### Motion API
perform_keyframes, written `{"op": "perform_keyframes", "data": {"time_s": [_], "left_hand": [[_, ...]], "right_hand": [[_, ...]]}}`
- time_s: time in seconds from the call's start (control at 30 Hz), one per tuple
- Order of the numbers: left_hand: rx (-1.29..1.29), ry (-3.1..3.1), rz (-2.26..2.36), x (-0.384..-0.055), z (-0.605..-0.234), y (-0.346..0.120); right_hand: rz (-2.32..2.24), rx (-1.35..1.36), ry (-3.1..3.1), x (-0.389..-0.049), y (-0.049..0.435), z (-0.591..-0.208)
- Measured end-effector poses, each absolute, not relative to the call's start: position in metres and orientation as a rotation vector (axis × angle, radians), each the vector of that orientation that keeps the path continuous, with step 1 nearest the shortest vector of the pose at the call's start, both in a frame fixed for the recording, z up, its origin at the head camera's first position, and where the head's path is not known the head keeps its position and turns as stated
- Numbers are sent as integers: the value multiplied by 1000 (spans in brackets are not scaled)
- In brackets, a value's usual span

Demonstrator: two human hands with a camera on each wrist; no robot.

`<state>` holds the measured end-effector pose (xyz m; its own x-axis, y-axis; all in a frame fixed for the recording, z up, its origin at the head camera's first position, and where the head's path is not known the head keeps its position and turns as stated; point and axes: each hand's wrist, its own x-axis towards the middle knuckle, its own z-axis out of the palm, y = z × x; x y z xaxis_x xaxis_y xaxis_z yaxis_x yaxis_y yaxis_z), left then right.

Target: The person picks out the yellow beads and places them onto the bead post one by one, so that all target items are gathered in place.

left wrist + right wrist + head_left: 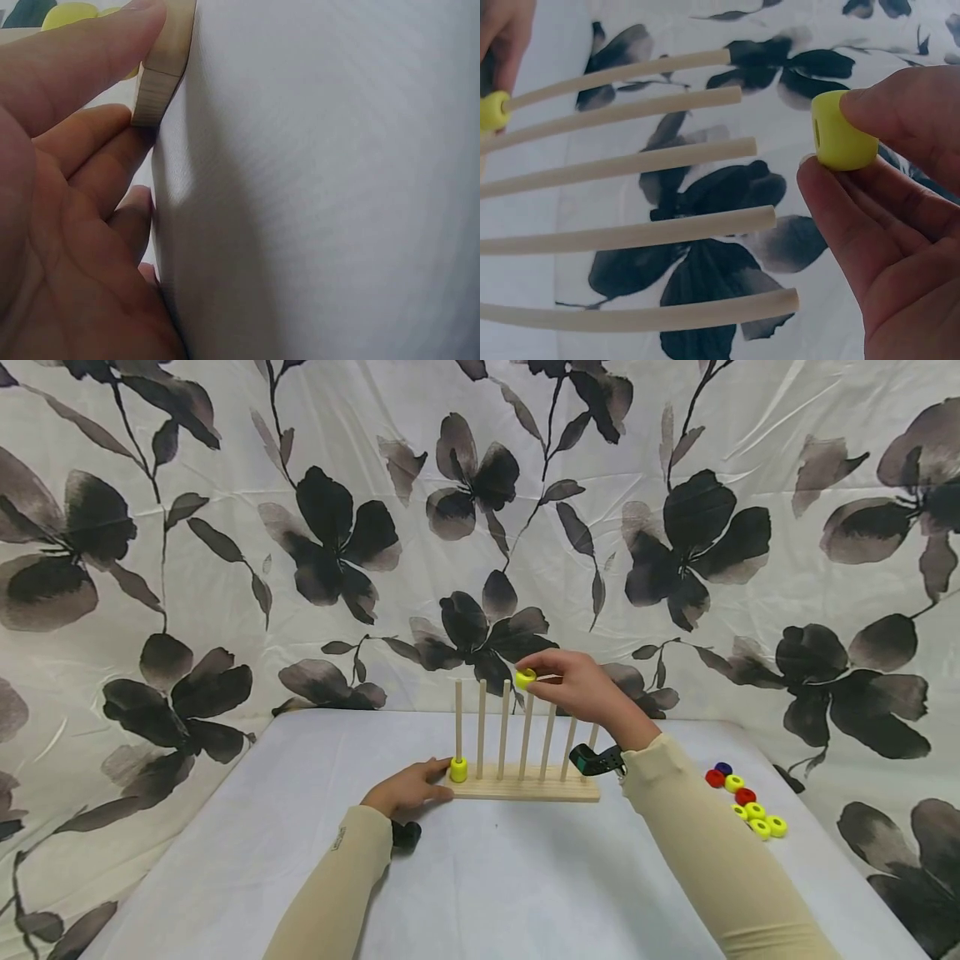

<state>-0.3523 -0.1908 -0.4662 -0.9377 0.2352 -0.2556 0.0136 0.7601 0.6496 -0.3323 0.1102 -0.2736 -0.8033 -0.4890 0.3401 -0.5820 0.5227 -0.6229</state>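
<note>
In the head view, the right hand (573, 689), raised in front of the person, pinches a yellow bead (525, 678) between thumb and fingertips, near the top of a middle peg (527, 737) of the wooden stand (525, 789). The left hand (408, 787), lower down, has its thumb and fingers, slightly bent, about the near end of that stand; just beside its fingertips, stacked beads (458, 769), also yellow, sit at the foot of the end peg. Well to the right of the right hand, loose beads lie on the white cloth (480, 877): a blue one (723, 768), two red ones (715, 779) and several yellow ones (776, 826). Beyond both hands hangs a flowered backdrop (330, 643). In the left wrist view, that hand's thumb lies across the stand's edge and a finger touches its end, with yellow showing past the thumb. In the right wrist view, the pinched bead is apart from every peg tip, its hole turned toward the pegs; the left hand shows far off beside the stacked beads. The right fingers are closed only as far as the bead allows.
</note>
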Motion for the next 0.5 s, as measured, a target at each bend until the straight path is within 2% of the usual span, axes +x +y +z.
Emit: {"op": "perform_keyframes", "data": {"time_s": [0.5], "left_hand": [[223,2630,992,-352,-468,-191]], "right_hand": [[1209,921,-2612,-343,89,-274]]}}
